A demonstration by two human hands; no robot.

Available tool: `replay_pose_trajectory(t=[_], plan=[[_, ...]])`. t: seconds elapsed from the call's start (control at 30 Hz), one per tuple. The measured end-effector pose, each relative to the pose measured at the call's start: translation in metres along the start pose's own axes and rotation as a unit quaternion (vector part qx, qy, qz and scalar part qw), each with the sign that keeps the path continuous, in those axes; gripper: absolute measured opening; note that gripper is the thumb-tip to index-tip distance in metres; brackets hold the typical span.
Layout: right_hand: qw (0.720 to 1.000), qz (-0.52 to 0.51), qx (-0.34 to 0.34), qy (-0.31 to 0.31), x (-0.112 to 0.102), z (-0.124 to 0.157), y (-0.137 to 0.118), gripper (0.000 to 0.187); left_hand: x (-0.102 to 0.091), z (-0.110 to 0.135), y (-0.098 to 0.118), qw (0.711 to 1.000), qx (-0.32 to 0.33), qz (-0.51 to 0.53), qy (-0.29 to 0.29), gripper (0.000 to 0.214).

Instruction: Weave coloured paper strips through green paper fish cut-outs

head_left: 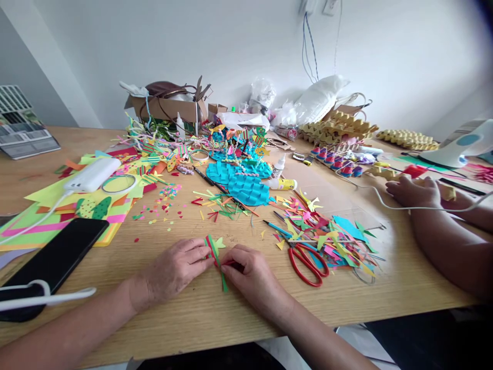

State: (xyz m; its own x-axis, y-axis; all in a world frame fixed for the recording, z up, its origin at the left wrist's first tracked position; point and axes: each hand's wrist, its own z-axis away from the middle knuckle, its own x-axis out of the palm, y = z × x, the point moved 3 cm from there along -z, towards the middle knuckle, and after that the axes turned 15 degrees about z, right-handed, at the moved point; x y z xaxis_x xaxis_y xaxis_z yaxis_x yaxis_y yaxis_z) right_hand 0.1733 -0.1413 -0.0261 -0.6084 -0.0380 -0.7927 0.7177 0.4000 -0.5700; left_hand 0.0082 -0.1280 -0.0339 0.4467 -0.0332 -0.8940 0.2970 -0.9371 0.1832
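Observation:
Low over the wooden table (185,318), both hands meet at a small red paper piece (209,244) with a green strip laid along it. The fingertips of my left hand (177,270) press on its left side. My right hand (250,275) is closed in a pinch at the green paper strip (224,282), whose lower end sticks out below the fingers. Its thumb and forefinger partly cover the strip. A pale green paper scrap (220,243) lies just beyond the fingers. Red-handled scissors (311,270) rest right of my right hand.
Paper scraps (335,241) pile around the scissors. Blue paper shapes (248,187), glue bottles (283,184) and confetti (169,192) lie farther back. A black phone (65,252) and white power bank (94,174) sit left. Another person's hands (416,192) are at right, near egg cartons (335,128).

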Motion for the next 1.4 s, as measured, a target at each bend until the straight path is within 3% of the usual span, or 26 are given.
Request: replay_pose_trajectory(t=[0.17, 0.37, 0.57, 0.63, 0.7, 0.77, 0.8, 0.87, 0.97, 1.0, 1.07, 1.17, 1.4], plan=[[1.0, 0.01, 0.0, -0.004, 0.002, 0.0, 0.0, 0.016, -0.002, -0.002, 0.001, 1.0, 0.015, -0.009, 0.014, 0.032], [0.992, -0.049, 0.068, 0.09, -0.011, 0.0, 0.012, 0.012, -0.006, -0.005, 0.004, 0.999, 0.027, -0.018, 0.017, 0.03], [0.97, -0.19, 0.124, 0.093, -0.01, 0.005, 0.023, 0.008, -0.01, 0.0, 0.008, 0.999, 0.021, -0.031, 0.038, 0.029], [0.963, -0.219, 0.125, 0.094, -0.01, 0.007, 0.023, 0.009, -0.014, 0.0, 0.01, 0.998, 0.0, -0.005, 0.061, 0.028], [0.968, -0.202, 0.097, 0.115, -0.015, 0.01, 0.018, 0.01, -0.019, -0.004, 0.011, 0.991, -0.066, 0.071, 0.097, 0.023], [0.977, -0.147, 0.038, 0.153, -0.023, 0.013, 0.009, 0.01, -0.023, -0.01, 0.01, 0.953, -0.191, 0.205, 0.112, 0.016], [0.979, -0.113, 0.003, 0.172, -0.027, 0.015, 0.003, 0.009, -0.022, -0.013, 0.01, 0.915, -0.266, 0.287, 0.098, 0.017], [0.976, -0.043, -0.069, 0.203, -0.033, 0.02, -0.008, 0.01, -0.018, -0.019, 0.014, 0.805, -0.374, 0.455, 0.069, 0.029], [0.961, 0.058, -0.145, 0.227, -0.037, 0.026, -0.018, 0.013, -0.012, -0.028, 0.022, 0.651, -0.436, 0.618, 0.067, 0.036], [0.956, 0.085, -0.161, 0.231, -0.037, 0.027, -0.019, 0.014, -0.011, -0.03, 0.024, 0.619, -0.445, 0.643, 0.07, 0.036], [0.948, 0.123, -0.181, 0.232, -0.037, 0.029, -0.019, 0.017, -0.009, -0.033, 0.024, 0.588, -0.456, 0.665, 0.072, 0.033], [0.94, 0.159, -0.199, 0.225, -0.036, 0.029, -0.018, 0.016, -0.009, -0.037, 0.02, 0.592, -0.457, 0.66, 0.069, 0.03], [0.935, 0.211, -0.212, 0.192, -0.04, 0.023, -0.013, 0.017, -0.017, -0.047, -0.002, 0.672, -0.456, 0.579, 0.069, 0.027]])
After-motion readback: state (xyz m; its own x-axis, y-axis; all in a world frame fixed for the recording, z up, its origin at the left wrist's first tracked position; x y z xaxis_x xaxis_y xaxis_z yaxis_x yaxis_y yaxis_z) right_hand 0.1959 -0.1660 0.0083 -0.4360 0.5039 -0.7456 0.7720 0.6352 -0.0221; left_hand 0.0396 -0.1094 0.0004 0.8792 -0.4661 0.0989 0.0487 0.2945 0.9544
